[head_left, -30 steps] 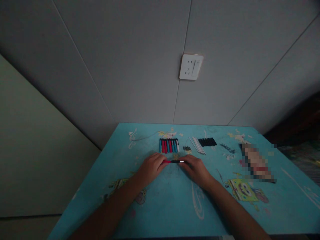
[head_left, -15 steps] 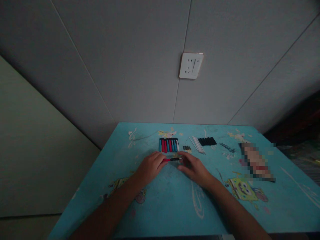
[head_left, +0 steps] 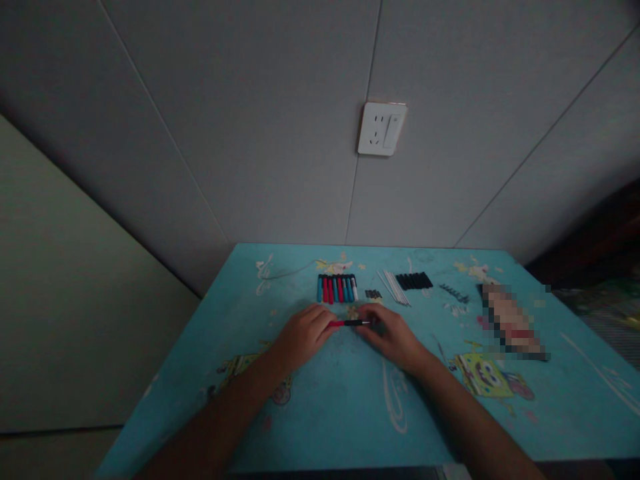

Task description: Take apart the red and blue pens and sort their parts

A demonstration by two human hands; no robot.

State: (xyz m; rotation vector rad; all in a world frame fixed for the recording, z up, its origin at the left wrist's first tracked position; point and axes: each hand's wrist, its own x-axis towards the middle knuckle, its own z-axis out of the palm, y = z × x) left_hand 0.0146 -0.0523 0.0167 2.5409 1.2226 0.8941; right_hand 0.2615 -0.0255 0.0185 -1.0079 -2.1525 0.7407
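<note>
A pen [head_left: 353,323] with a red barrel, black grip and thin silver tip lies level between my hands, just above the table. My left hand [head_left: 309,331] is closed on its red end, with the tip pointing right. The curled fingers and thumb of my right hand [head_left: 387,331] are around the silver tip; exact contact there is partly hidden. Beyond my hands is a row of several red, blue and white pen barrels [head_left: 338,289] with black ends. Small dark metallic pieces [head_left: 373,294] lie right of that row.
Several thin white refills [head_left: 397,288] lie beside a row of black grips [head_left: 415,281]. Farther right are small grey springs or coils [head_left: 454,293] and a blurred, pixelated flat object [head_left: 515,323]. The blue cartoon-print table [head_left: 325,413] meets a grey wall with a socket [head_left: 382,129].
The pen and my left hand have shifted slightly right. The silver tip now reaches farther in between the fingers of my right hand. The laid-out parts stay in place.
</note>
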